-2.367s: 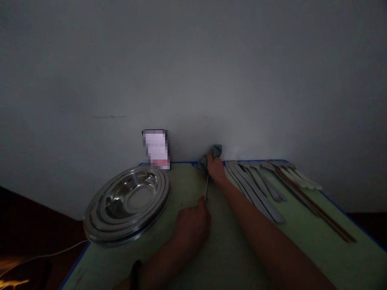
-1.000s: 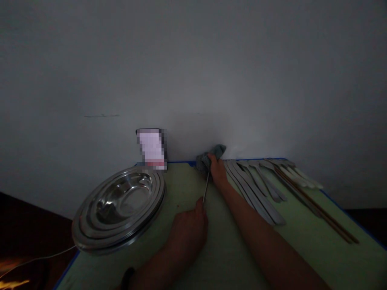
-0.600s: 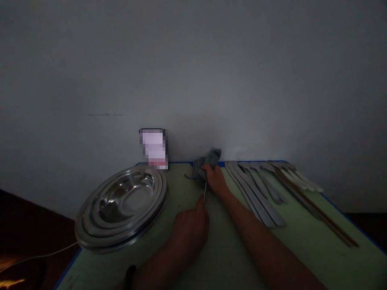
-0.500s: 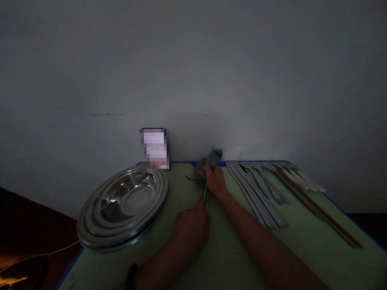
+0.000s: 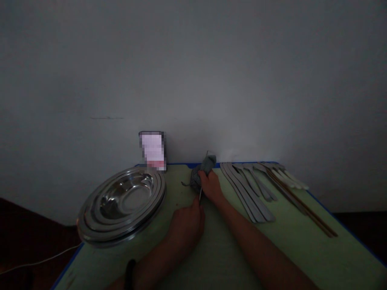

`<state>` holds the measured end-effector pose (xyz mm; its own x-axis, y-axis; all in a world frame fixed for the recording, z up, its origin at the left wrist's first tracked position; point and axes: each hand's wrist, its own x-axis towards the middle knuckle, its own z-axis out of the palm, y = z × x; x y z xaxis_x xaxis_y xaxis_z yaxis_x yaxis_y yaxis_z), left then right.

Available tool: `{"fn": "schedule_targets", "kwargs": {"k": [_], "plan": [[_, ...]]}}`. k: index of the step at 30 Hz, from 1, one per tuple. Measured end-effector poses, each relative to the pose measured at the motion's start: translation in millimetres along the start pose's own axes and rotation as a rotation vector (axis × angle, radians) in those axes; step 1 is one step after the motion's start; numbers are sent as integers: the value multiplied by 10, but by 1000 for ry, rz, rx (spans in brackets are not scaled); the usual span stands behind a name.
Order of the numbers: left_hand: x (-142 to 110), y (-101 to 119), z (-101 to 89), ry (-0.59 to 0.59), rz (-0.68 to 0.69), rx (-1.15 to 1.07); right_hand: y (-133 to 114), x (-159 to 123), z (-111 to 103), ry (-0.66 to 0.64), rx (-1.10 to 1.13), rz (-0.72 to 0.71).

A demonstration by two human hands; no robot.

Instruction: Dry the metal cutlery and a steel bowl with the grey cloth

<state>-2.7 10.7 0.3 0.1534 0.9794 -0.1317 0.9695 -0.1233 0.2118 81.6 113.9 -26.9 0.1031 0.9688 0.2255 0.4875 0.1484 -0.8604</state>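
Dark wristband [image 5: 130, 274] is circling left wrist, lower edge of view. Left hand [image 5: 186, 225] is gripping near end of a thin metal utensil [image 5: 200, 196], pointing away over middle of green tabletop [image 5: 223, 257]. Just beyond, right hand [image 5: 211, 186] is closing around a grey cloth [image 5: 208, 163], bunched over utensil's far part; that end is hiding, so type can't be told. Stacked metal bowls [image 5: 128, 201] are sitting at left. Metal cutlery [image 5: 254, 197], then brown chopsticks [image 5: 302, 202], are lying at right. Behind bowls, a phone, screen blurred [image 5: 153, 147], is leaning against grey wall [image 5: 193, 72].
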Motion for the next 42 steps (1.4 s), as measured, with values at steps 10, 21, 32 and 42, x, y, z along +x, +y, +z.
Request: {"fn": "schedule_targets", "kwargs": {"k": [10, 21, 32, 42], "plan": [[-4, -9, 57, 0, 23, 20, 7, 17, -10, -67, -24, -15], [9, -10, 38, -21, 22, 31, -66, 11, 2, -56, -85, 14], [-2, -30, 53, -3, 29, 15, -98, 3, 3, -70, -144, 30], [-31, -58, 60, 15, 85, 10, -122, -38, -29, -118, -173, 50]]}}
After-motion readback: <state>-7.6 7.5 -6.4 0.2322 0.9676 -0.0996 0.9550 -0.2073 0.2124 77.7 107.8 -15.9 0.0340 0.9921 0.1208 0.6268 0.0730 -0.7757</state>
